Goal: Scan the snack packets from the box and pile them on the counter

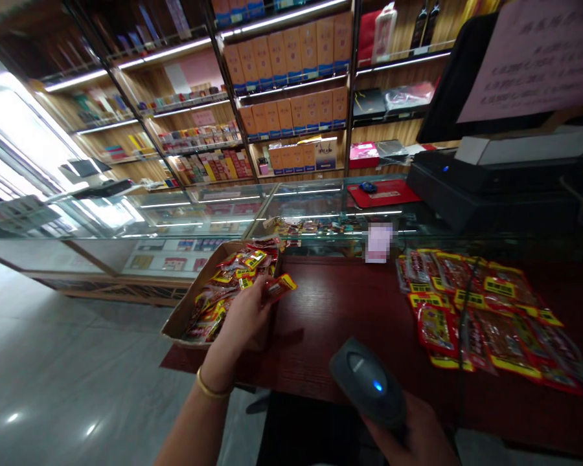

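Note:
My left hand (247, 310) is closed on a small red and yellow snack packet (280, 288), held just over the right side of a cardboard box (177, 321). That box is filled with similar snack packets (223, 277). Below the dark red wooden counter's middle, my right hand (411, 430) grips a dark grey barcode scanner (369, 382) with a lit blue light on top. Its fingers are partly hidden under the scanner. To the right, a spread of larger red and yellow snack packets (486, 310) lies on the counter, with a dark cable across them.
Behind the wooden counter (320, 310) runs a glass display case (214, 200). A monitor (451, 77) and a black cash drawer (476, 194) stand at the right. A blue mouse (368, 187) rests on a red pad (391, 194). Shelves with orange boxes (291, 52) line the wall.

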Action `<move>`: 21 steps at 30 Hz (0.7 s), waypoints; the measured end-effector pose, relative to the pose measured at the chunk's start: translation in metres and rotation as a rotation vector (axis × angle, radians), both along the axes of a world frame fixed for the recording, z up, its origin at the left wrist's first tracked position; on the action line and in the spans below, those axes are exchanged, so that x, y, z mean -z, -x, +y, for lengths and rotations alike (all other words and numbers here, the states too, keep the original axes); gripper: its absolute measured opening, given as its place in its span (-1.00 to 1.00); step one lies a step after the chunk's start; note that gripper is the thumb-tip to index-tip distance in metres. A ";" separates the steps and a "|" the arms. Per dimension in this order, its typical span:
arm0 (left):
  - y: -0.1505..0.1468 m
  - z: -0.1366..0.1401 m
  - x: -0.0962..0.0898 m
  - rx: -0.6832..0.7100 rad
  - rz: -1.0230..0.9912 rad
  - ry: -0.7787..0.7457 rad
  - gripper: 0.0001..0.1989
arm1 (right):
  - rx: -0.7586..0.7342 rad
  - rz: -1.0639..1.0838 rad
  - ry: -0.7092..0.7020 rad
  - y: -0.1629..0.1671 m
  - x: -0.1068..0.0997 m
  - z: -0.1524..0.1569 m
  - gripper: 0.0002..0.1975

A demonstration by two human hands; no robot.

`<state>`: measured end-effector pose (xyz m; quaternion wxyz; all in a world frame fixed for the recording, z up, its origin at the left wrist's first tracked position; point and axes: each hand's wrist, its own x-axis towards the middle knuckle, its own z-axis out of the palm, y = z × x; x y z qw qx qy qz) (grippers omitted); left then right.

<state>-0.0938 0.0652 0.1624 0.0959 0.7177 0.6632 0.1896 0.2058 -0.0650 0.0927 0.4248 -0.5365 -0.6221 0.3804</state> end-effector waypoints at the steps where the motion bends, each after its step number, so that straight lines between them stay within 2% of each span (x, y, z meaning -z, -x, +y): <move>1: 0.001 -0.002 -0.004 0.004 -0.042 -0.006 -0.57 | -0.045 -0.017 -0.003 0.001 -0.003 0.003 -0.75; 4: -0.004 -0.016 -0.021 0.103 -0.161 0.021 -0.60 | -0.146 -0.090 -0.002 0.004 -0.009 0.009 -0.70; 6: -0.014 -0.027 -0.029 0.187 -0.198 0.075 -0.59 | -0.155 -0.125 -0.004 0.005 -0.010 0.011 -0.71; 8: -0.024 -0.034 -0.032 0.208 -0.193 0.108 -0.57 | -0.159 -0.125 -0.007 0.007 -0.011 0.010 -0.72; 14: -0.033 -0.033 -0.023 0.175 -0.184 0.100 -0.60 | -0.127 -0.093 -0.009 0.006 -0.012 0.005 -0.71; 18: -0.042 -0.030 -0.019 0.221 -0.339 0.157 -0.57 | -0.068 -0.081 -0.018 0.002 -0.017 0.004 -0.73; 21: -0.069 -0.024 -0.003 0.238 -0.513 0.214 -0.56 | -0.005 0.007 -0.051 -0.003 -0.016 -0.002 -0.77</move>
